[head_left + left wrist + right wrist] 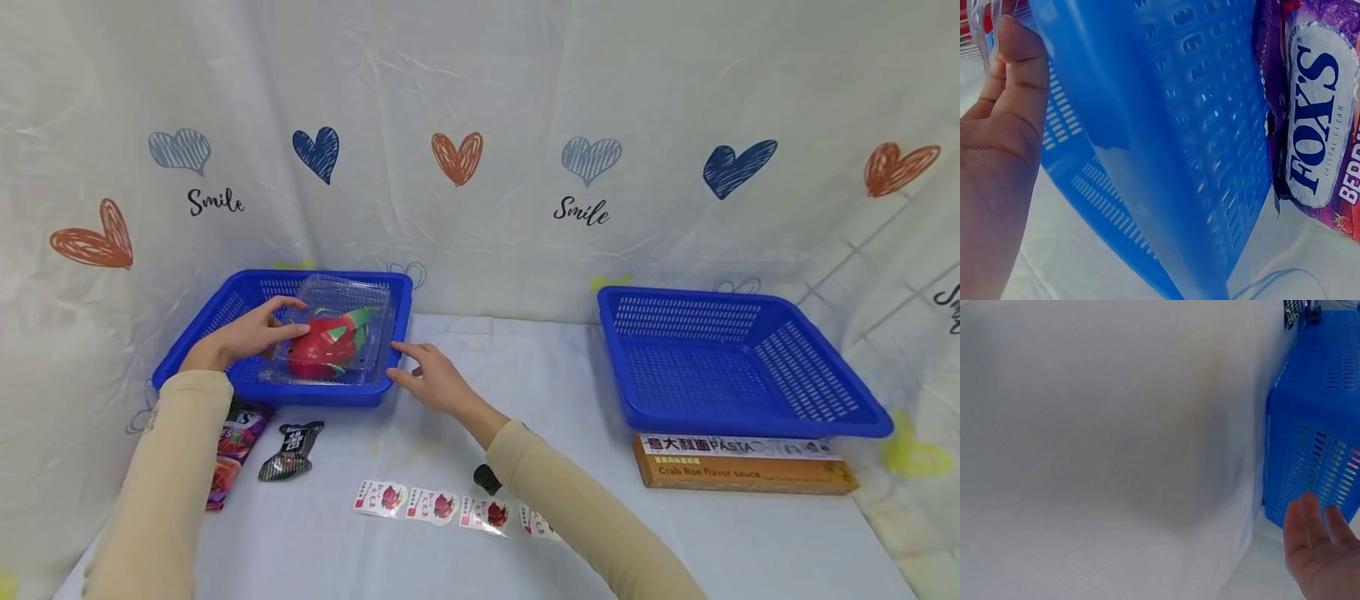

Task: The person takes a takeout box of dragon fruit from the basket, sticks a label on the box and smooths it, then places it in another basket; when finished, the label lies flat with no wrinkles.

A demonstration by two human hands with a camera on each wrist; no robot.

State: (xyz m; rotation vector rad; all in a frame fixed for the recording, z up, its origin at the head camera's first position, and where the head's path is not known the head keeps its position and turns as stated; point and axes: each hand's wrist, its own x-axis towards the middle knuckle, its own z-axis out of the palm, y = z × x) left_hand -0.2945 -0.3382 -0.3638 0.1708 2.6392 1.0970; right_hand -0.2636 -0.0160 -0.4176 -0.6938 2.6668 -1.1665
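Observation:
In the head view a clear plastic box (381,321) with a red and green dragon fruit (318,350) inside lies tilted in the left blue basket (330,397). My left hand (251,333) grips the box by its left side, thumb on top; some fingers are hidden. The left wrist view shows the thumb (1021,47) against the clear plastic. Beside the basket's right rim is my right hand (435,379), its fingers spread and nothing held. Its fingertips are at the rim; whether they touch it I cannot tell.
Another blue basket (686,358) stands at the right, a pasta box (742,467) before it. Nearer lie a Fox's candy bag (1316,112), a dark packet (291,451), several dragon fruit stickers (433,505) and a small black object (487,478). A curtain (510,92) hangs behind.

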